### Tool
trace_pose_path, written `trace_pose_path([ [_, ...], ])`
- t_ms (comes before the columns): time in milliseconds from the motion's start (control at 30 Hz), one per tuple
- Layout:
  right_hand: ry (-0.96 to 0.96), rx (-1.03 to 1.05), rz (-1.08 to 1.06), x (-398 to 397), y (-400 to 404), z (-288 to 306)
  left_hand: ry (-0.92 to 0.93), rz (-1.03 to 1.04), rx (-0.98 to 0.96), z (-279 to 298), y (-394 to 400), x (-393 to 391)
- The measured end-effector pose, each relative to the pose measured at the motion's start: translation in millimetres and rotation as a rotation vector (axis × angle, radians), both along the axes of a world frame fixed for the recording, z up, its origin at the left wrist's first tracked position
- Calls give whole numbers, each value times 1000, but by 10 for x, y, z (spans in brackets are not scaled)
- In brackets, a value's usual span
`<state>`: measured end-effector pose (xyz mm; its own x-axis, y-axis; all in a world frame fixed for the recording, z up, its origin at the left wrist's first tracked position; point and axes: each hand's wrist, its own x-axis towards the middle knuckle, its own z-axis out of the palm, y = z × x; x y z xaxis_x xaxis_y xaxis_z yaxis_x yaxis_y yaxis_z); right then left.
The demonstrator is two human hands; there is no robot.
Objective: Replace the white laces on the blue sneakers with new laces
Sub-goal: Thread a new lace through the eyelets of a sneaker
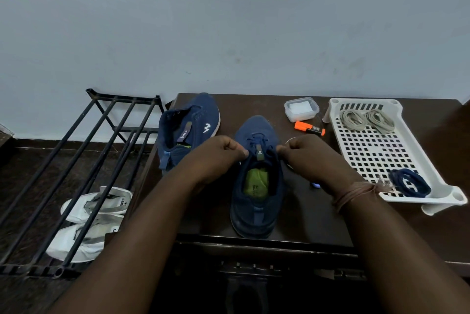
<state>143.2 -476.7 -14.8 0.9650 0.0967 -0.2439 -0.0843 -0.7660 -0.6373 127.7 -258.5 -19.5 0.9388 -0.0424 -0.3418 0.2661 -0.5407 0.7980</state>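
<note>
While hands (218, 153) grip sneaker (256, 186), tray (376, 158) holds grey laces (367, 119), navy lace (409, 182)

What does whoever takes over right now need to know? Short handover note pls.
Left hand and right hand: each pinched shut at the top eyelets of the near sneaker, apparently on the ends of its blue lace.
Far sneaker lies on its side, no lace visible.
Tray holds two pale lace bundles and one blue lace coil.
Done: near sneaker looks laced in blue.
Left: tie it off, lace the far sneaker.
</note>
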Motion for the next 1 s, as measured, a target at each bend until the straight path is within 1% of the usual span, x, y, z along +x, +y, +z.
trace_pose_path([
  [33, 20, -15, 10, 19, -11, -21, 15, -32, 3, 8, 5, -18],
  [67, 45, 15, 0, 24, -9, -22, 15, -48, 17, 8, 11, -29],
  [100, 74, 123, -45, 31, -2, -13, 5, -55, 33, 10, 17, -41],
  [133, 117, 327, -134, 38, 13, 14, -5, -56, 40, 9, 22, -43],
  [200, 206, 872, -375, 58, 20, 98, -12, -66, 43, 13, 24, -38],
  [233, 229, 1085, -462, 68, 0, 149, -13, -68, 57, 16, 19, -33],
  [267, 238, 1218, -503, 77, -27, 194, -18, -62, 78, 25, 7, -33],
  [300, 233, 1286, -520, 86, -48, 215, -24, -51, 95, 30, -7, -35],
  [333, 217, 1284, -522, 91, -72, 207, -20, -38, 95, 37, -24, -39],
  [367, 187, 1204, -516, 93, -88, 171, -8, -24, 83, 41, -40, -37],
  [433, 46, 876, -453, 95, -103, 45, 15, 10, 76, 61, -70, -35],
  [500, -126, 481, -301, 100, -107, -80, 23, 56, 70, 88, -90, -23],
  [533, -166, 309, -201, 112, -106, -124, 27, 75, 54, 93, -90, -12],
  [600, -146, 32, 5, 105, -80, -129, 33, 88, 25, 93, -83, 1],
  [667, -128, -122, 123, 82, -53, -120, 33, 60, 34, 70, -56, -7],
  [733, -123, -139, 130, 79, -53, -94, 30, 34, 61, 44, -28, -19],
  [833, -40, -35, 121, 41, -61, -42, -29, 63, 45, 33, 13, -17],
  [933, 75, 132, -11, 26, -83, 3, -103, 71, 119, 44, 51, 14],
  [1000, 84, 143, -53, 27, -114, 11, -125, 78, 161, 43, 76, 25],
])
